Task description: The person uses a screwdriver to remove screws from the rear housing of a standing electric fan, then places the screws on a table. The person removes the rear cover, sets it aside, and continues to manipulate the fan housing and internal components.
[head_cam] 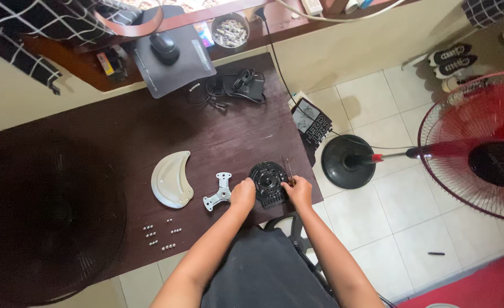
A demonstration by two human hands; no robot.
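Head camera shows your left hand (243, 193) and right hand (299, 191) with fingers curled, gripping both sides of the black motor housing (268, 181). Left of the housing lie a removed metal bracket (220, 193), cream cover (172, 178) and loose screws (160, 234); disassembly looks well advanced.

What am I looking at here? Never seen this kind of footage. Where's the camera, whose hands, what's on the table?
One picture, from a camera worn on a person's head, looking straight down. No machine: two bare hands. The left hand and right hand grip a round black ribbed part at the front edge of a dark wooden table. Whether the right hand also holds the thin tool beside it is unclear. To the left lie a grey three-armed metal bracket, a cream curved plastic cover and small screws in groups. A red standing fan is on the tiled floor.
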